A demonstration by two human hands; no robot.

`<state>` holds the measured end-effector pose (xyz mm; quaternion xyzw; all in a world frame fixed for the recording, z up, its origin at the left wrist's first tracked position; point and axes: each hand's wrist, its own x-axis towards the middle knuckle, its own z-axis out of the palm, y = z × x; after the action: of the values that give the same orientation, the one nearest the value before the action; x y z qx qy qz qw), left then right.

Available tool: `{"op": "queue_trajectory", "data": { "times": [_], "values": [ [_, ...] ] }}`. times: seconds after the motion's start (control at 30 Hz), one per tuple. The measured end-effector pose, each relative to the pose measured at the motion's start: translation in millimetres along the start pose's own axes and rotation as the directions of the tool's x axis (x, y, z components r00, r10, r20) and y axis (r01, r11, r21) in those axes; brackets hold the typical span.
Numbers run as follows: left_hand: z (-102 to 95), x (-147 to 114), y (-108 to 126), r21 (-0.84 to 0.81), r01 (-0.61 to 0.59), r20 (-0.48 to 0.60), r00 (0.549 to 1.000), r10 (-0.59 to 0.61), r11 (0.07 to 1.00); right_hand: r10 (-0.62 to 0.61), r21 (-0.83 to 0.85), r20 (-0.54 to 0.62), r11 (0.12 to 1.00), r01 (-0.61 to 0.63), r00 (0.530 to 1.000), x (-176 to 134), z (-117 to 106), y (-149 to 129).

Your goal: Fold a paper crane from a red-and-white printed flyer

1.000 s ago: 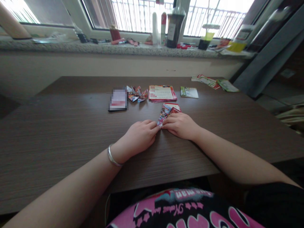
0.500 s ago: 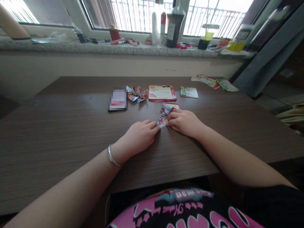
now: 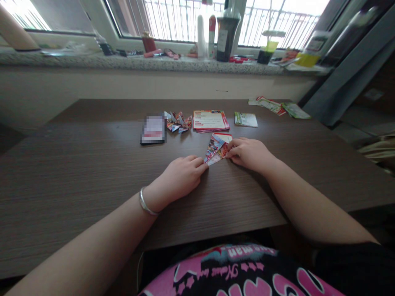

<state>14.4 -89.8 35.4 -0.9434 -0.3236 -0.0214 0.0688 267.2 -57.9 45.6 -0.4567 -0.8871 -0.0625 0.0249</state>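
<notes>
A colourful printed paper (image 3: 217, 149), folded to a point at its near left end, lies on the brown table (image 3: 92, 172). The fingertips of my left hand (image 3: 186, 174) are closed on that pointed end. At the opposite side, my right hand (image 3: 249, 153) pinches the paper's right edge between thumb and fingers. Just beyond the paper is a stack of printed sheets (image 3: 211, 120) with red borders. To the left of the stack sit several folded paper pieces (image 3: 178, 122) in the same bright colours.
A phone-like dark-edged object with a blurred face (image 3: 153, 129) lies left of the folded pieces. Small cards (image 3: 246, 119) lie right of the stack, and loose leaflets (image 3: 271, 105) at the far right. Bottles (image 3: 226, 37) line the window sill (image 3: 173, 65).
My right hand has slid right along the paper to its edge, uncovering more of the folded print. My left hand has stayed at the pointed end.
</notes>
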Motion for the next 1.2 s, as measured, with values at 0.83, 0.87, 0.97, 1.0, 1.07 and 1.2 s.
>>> {"op": "queue_trajectory", "data": {
  "times": [0.83, 0.87, 0.97, 1.0, 1.07, 1.2],
  "values": [
    [-0.3, -1.0, -4.8, -0.052, 0.005, 0.005, 1.0, -0.005, 0.999, 0.246, -0.084, 0.159, 0.968, -0.236, 0.956, -2.3, -12.2, 12.1],
    [0.1, -1.1, -4.9, -0.054, 0.006, 0.004, 1.0, -0.005, 0.999, 0.249, -0.084, 0.163, 0.968, -0.238, 0.955, -2.2, -12.6, 11.9],
    [0.4, -1.9, -5.0, -0.063, 0.008, 0.002, 1.0, -0.008, 0.998, 0.255, -0.077, 0.167, 0.966, -0.245, 0.952, -1.9, -12.2, 13.0],
    [0.2, -2.1, -5.0, -0.066, 0.01, 0.001, 1.0, -0.01, 0.998, 0.257, -0.071, 0.166, 0.966, -0.248, 0.952, -1.8, -11.6, 13.9],
    [-0.4, -2.6, -5.0, -0.071, 0.013, 0.0, 1.0, -0.013, 0.997, 0.26, -0.056, 0.164, 0.966, -0.254, 0.952, -1.7, -10.3, 15.8],
    [-1.6, -2.8, -5.2, -0.077, 0.02, 0.009, 1.0, -0.019, 0.997, 0.264, -0.055, 0.154, 0.964, -0.259, 0.952, -1.9, -8.4, 16.5]
  ]
}}
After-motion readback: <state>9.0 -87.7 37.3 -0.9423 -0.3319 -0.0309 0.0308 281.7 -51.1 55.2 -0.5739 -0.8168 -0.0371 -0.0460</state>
